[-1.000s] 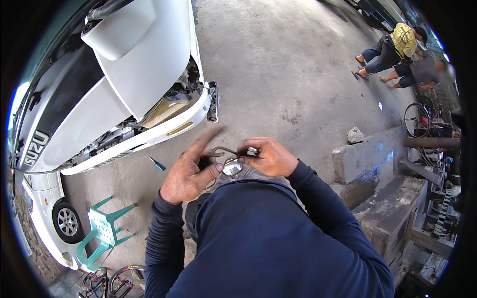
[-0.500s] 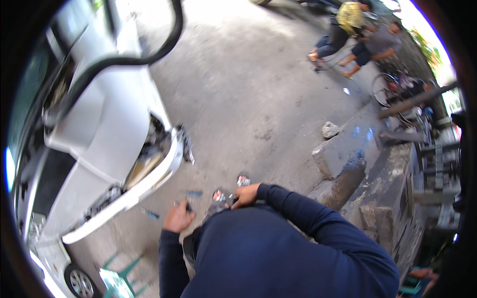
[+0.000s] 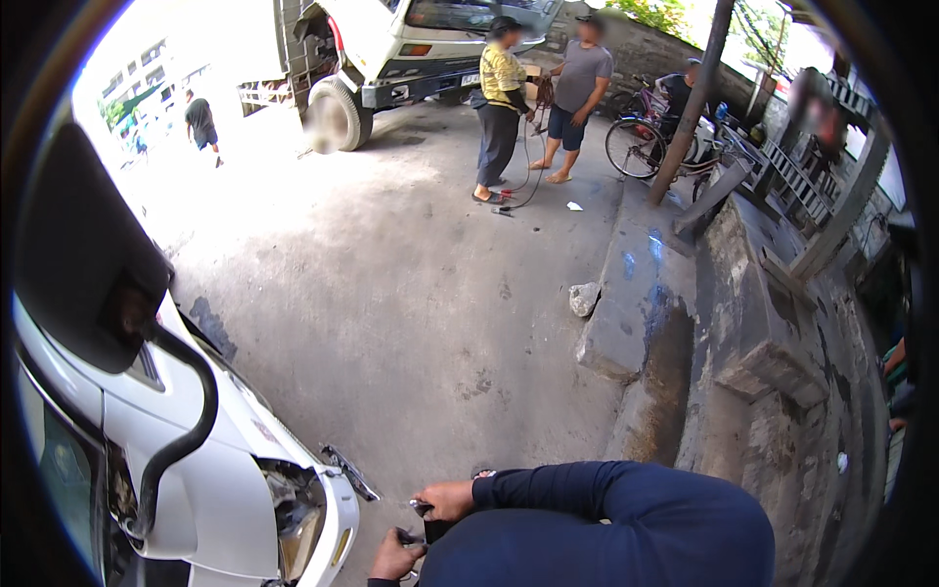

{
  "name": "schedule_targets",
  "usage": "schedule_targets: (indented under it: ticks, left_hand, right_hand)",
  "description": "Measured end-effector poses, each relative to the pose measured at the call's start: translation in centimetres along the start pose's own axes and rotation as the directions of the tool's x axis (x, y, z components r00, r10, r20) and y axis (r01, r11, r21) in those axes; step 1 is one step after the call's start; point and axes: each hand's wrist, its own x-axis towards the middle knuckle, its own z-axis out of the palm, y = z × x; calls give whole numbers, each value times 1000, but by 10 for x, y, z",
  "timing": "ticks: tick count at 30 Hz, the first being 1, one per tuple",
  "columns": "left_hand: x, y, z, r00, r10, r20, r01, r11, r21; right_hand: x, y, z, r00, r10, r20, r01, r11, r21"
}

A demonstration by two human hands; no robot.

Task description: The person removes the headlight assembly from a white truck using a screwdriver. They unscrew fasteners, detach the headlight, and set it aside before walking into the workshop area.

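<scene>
Low in the picture, just right of the white truck cab [image 3: 191, 450], my two hands are close together in front of my body. My right hand [image 3: 450, 500] is closed around a small dark object [image 3: 421, 508] with a metallic glint, whose kind I cannot make out. Just below it, my left hand [image 3: 393, 558] has its fingers closed round another small dark piece [image 3: 409, 536], also too small to name. Beside my hands is the cab's front corner, with an open headlight recess [image 3: 296, 519]. A narrow dark trim strip [image 3: 349, 473] juts out by that corner.
A large black mirror [image 3: 90, 249] on a bent arm [image 3: 203, 391] sticks out from the cab. Concrete blocks [image 3: 626, 338] and a stone [image 3: 584, 298] lie to the right. Farther off, two people stand with cables [image 3: 536, 166] near another truck [image 3: 430, 59] and bicycles [image 3: 636, 147].
The view has swung up and ahead, bringing the far truck and standing people further into sight. My hands have come nearer each other and sit lower in the picture.
</scene>
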Motion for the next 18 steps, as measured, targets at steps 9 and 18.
schedule_targets:
  ticks: [9,18]
  left_hand:
    - [29,76,31,950,260,-171,-231,958,173]
    - [66,143,57,947,303,-111,-231,876,424]
  right_hand:
    - [-59,-1,-59,965,-72,-252,56,996,-70]
    - [-96,34,-93,986,114,-120,-127,986,-112]
